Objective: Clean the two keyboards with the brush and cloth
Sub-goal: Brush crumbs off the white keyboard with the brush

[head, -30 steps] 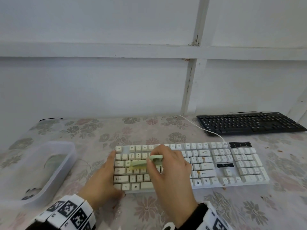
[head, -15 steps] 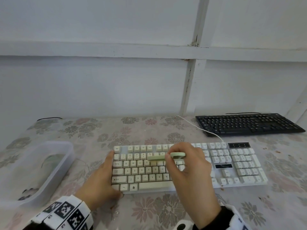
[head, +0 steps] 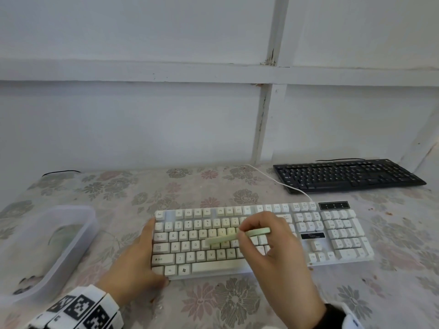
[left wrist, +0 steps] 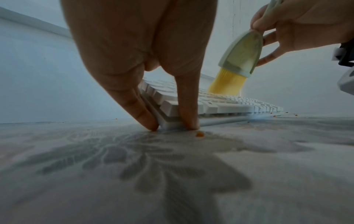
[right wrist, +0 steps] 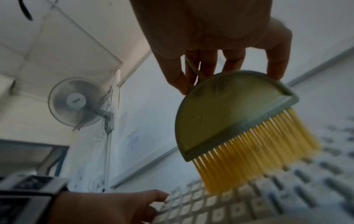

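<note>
A white keyboard (head: 342,233) lies across the near middle of the flowered table. My right hand (head: 273,245) pinches the handle of a pale green brush (head: 228,237) over the middle letter keys. The brush (right wrist: 229,118) has yellow bristles (left wrist: 226,83) that touch the key tops. My left hand (head: 135,264) lies along the keyboard's left end. Its straight fingers (left wrist: 141,112) press on the near left corner, the thumb against the front edge. A black keyboard (head: 349,174) sits at the back right. No cloth is clearly visible.
A clear plastic tub (head: 78,238) stands at the left with a greenish thing inside, blurred through its wall. The white keyboard's cable (head: 280,184) runs back past the black one. Orange crumbs (left wrist: 199,134) dot the tablecloth. The wall rises just behind the table.
My right hand has carried the brush to the right, from the left-hand keys to the middle letter keys. My left hand has stayed at the keyboard's left end.
</note>
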Action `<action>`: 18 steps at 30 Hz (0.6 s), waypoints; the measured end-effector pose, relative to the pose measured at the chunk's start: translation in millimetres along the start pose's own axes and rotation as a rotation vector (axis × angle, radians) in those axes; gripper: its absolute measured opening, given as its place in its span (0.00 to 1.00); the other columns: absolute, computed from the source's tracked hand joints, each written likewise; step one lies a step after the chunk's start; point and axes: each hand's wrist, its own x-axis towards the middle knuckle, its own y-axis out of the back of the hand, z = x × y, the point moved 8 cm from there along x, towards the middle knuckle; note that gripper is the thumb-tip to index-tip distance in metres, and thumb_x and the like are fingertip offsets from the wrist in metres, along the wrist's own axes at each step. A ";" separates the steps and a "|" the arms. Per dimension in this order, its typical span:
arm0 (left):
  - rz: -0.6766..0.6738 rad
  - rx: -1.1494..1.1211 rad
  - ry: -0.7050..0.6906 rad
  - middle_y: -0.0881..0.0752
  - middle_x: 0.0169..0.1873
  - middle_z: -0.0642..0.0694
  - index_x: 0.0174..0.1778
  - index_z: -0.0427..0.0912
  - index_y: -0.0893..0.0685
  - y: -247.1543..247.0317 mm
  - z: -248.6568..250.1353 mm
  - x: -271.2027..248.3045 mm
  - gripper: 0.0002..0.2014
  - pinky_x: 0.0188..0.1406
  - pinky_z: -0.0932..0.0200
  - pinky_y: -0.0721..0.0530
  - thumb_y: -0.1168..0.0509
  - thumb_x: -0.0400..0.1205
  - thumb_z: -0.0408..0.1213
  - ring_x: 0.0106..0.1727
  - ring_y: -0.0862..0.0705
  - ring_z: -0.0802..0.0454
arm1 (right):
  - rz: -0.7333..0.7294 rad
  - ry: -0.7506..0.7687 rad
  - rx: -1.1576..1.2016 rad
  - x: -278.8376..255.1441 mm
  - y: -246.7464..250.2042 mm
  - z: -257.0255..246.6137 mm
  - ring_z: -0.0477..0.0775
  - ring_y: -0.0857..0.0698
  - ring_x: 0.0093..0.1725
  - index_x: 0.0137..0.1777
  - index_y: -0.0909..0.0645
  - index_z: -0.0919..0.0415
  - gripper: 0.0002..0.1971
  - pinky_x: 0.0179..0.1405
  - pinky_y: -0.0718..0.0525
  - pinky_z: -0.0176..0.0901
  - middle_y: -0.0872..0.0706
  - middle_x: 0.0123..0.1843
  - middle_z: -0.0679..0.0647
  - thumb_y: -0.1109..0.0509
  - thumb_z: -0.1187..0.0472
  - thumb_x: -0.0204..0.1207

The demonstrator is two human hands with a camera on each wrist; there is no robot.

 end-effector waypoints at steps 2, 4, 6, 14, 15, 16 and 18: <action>-0.001 -0.003 -0.002 0.16 0.53 0.58 0.71 0.72 0.51 -0.3 -0.9 0.8 0.53 0.52 0.54 0.14 0.27 0.56 0.38 0.50 0.14 0.60 | -0.032 -0.018 0.013 -0.1 -3.8 2.8 0.39 0.23 0.52 0.42 0.25 0.39 0.02 0.57 0.24 0.50 0.22 0.53 0.29 0.37 0.48 0.71; -0.009 -0.004 -0.002 0.15 0.53 0.59 0.73 0.71 0.50 -1.5 -3.4 2.0 0.54 0.52 0.53 0.13 0.27 0.56 0.39 0.50 0.14 0.60 | 0.007 -0.028 -0.008 2.2 3.9 12.3 0.41 0.23 0.49 0.38 0.23 0.42 0.07 0.53 0.22 0.51 0.21 0.51 0.32 0.32 0.56 0.75; -0.008 0.008 -0.001 0.16 0.54 0.59 0.75 0.70 0.51 -1.9 -6.1 2.8 0.55 0.53 0.53 0.13 0.26 0.56 0.39 0.51 0.14 0.61 | 0.050 -0.059 -0.024 4.9 14.5 21.6 0.43 0.22 0.47 0.38 0.23 0.42 0.10 0.50 0.21 0.52 0.20 0.50 0.34 0.31 0.60 0.75; 0.006 0.017 -0.011 0.15 0.52 0.59 0.67 0.78 0.52 0.2 -1.5 1.5 0.53 0.51 0.55 0.14 0.27 0.56 0.38 0.49 0.14 0.61 | -0.047 -0.055 0.156 1.6 1.6 14.0 0.42 0.20 0.50 0.38 0.20 0.43 0.10 0.45 0.25 0.27 0.17 0.46 0.41 0.30 0.60 0.75; 0.005 0.020 -0.013 0.15 0.52 0.59 0.68 0.76 0.51 0.3 -1.3 1.3 0.53 0.51 0.55 0.14 0.27 0.56 0.38 0.49 0.14 0.61 | -0.031 -0.052 0.138 2.4 3.7 16.7 0.41 0.21 0.50 0.38 0.21 0.42 0.11 0.45 0.26 0.27 0.18 0.46 0.39 0.30 0.62 0.75; 0.006 0.019 -0.013 0.15 0.52 0.59 0.70 0.74 0.50 0.4 -1.3 1.0 0.52 0.52 0.55 0.14 0.27 0.57 0.39 0.49 0.14 0.61 | -0.019 -0.061 0.126 3.7 7.4 21.6 0.41 0.21 0.46 0.39 0.21 0.43 0.12 0.42 0.26 0.27 0.18 0.47 0.39 0.30 0.63 0.76; 0.007 0.020 -0.017 0.15 0.52 0.59 0.72 0.71 0.49 0.4 -1.9 1.0 0.52 0.52 0.54 0.14 0.27 0.57 0.40 0.50 0.14 0.61 | 0.008 -0.080 0.092 6.3 18.0 31.4 0.39 0.23 0.37 0.39 0.21 0.45 0.11 0.35 0.27 0.28 0.18 0.46 0.40 0.31 0.64 0.76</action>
